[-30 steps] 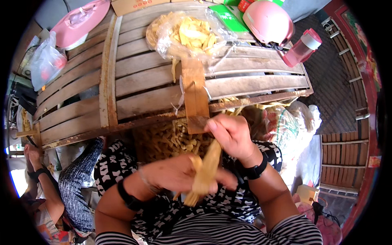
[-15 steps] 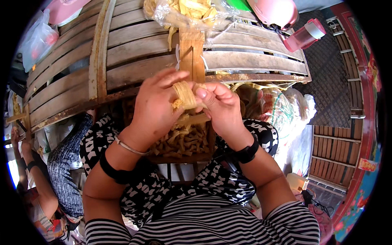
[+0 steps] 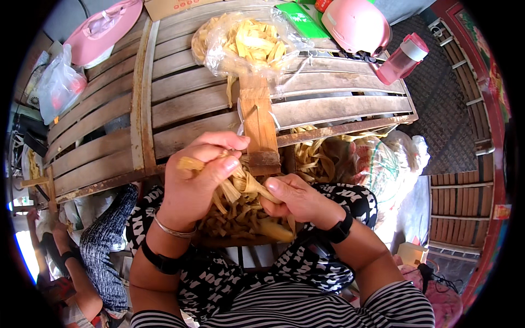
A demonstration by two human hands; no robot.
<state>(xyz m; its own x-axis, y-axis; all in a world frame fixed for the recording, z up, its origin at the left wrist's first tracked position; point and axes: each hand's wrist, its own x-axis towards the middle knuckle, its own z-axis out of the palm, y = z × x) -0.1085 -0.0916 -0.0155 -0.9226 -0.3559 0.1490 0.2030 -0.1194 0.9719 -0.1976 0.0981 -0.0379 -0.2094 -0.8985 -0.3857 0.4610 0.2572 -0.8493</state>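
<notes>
Over my lap, my left hand [image 3: 188, 183] is closed round a bunched pale-yellow strip of dried plant fibre [image 3: 246, 185], its frayed ends fanning out beneath the thumb. My right hand [image 3: 301, 201] pinches the narrow, twisted end of the same strip between thumb and fingers. Below both hands, a brown container [image 3: 232, 241] holds many short yellow fibre pieces [image 3: 240, 213]. Just beyond my hands, a wooden board [image 3: 258, 123] with a nail-like pin juts over the edge of the slatted table. Farther back lies a clear plastic bag [image 3: 216, 57] of loose yellow strips.
The slatted table [image 3: 186, 104] has a rusty metal edge. On it are a pink helmet [image 3: 355, 24], pink bottle [image 3: 399, 63], green packet [image 3: 301, 19] and pink hat [image 3: 101, 35]. Stuffed plastic bags [image 3: 377, 164] stand at right. Another person's arm [image 3: 74, 268] shows at left.
My hands have come lower and nearer to me. The strip, earlier a wide flat band around my left fingers, is now bunched and twisted. The view has tilted up, showing more of the table.
</notes>
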